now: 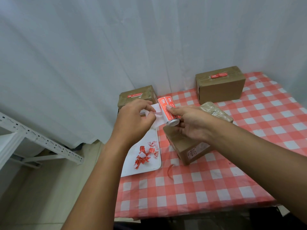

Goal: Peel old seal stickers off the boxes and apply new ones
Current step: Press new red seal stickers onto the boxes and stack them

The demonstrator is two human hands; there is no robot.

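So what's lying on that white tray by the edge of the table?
On the white tray lies a heap of crumpled red-and-white sticker scraps. The left hand covers the tray's far end.

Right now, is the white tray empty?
No. The white tray holds a pile of crumpled red-and-white sticker scraps.

Matt brown cardboard is seen on the box at 1 o'clock (220, 84), seamed with glossy tape. The table (207, 188) is covered in smooth checked cloth. Paper is seen in the sticker roll (167, 110) and scraps (146, 154) on a smooth white tray (146, 168).
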